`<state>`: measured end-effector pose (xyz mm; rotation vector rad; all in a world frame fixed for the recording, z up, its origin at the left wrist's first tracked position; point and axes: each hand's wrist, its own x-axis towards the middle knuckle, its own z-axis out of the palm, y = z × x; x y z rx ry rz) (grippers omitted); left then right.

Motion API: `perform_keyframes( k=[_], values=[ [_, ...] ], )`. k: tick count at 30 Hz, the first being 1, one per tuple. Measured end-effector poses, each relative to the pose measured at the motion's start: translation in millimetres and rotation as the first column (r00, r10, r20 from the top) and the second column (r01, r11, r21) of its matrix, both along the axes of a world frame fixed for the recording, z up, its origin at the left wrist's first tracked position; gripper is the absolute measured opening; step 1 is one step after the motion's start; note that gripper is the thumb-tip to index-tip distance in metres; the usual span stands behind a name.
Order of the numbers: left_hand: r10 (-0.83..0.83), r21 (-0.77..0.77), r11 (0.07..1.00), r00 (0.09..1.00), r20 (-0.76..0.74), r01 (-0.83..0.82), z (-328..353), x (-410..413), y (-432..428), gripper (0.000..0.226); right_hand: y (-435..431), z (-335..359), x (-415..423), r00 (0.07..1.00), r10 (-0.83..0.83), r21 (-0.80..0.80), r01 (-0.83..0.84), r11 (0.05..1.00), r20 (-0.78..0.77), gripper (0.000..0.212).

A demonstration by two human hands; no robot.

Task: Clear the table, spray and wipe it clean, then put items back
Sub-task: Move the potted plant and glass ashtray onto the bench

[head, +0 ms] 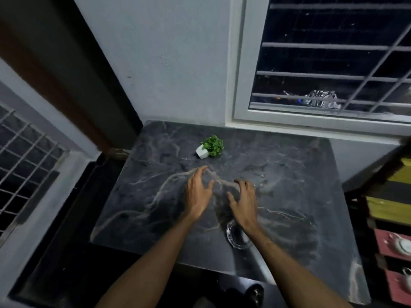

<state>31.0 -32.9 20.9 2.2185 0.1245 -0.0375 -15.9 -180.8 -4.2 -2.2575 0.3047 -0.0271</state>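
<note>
A dark marble-patterned table point(142, 196) fills the middle of the view. Toward its far side lies a small green plant in a white pot point(210, 147), tipped over on its side. A clear glass bowl point(236, 237) sits near the front edge, partly under my right wrist. My left hand point(198, 192) hovers over the table centre with fingers spread, holding nothing. Beside it, my right hand point(243, 201) is also spread and empty, a ring on one finger. Both hands are short of the plant.
A barred window point(333, 63) sits above the table's far right edge, with a bundle on the sill outside. Another grille is at the left. A shelf point(391, 210) with yellow items and cups stands to the right. A dark bottle-like object point(255, 292) stands below the front edge.
</note>
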Motion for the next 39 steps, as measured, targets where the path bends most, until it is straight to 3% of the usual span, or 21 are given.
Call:
perform_keyframes(
  k=[15, 21, 29, 34, 39],
  values=[
    [-0.239, 0.213, 0.940, 0.959, -0.151, 0.267, -33, 81, 16, 0.061, 9, -31, 31, 0.995, -0.071, -0.059, 0.066, 0.996, -0.072, 0.055],
    [-0.351, 0.280, 0.889, 0.932, -0.091, 0.362, -48, 141, 45, 0.069, 55, -42, 30, 0.944, -0.319, -0.054, 0.315, 0.948, -0.088, 0.056],
    [-0.440, 0.324, 0.806, 0.868, -0.231, 0.495, -68, 208, 26, 0.099, 80, -62, -26, 0.752, -0.622, -0.367, 0.527, 0.766, -0.219, 0.064],
    [-0.445, 0.356, 0.793, 0.870, -0.214, 0.493, -85, 213, 8, 0.081, 71, -69, -56, 0.628, -0.669, -0.335, 0.579, 0.743, -0.398, 0.092],
    [-0.488, 0.321, 0.813, 0.870, -0.077, 0.485, -87, 197, 9, 0.068, 68, -74, -59, 0.646, -0.660, -0.301, 0.589, 0.750, -0.383, 0.098]
  ],
)
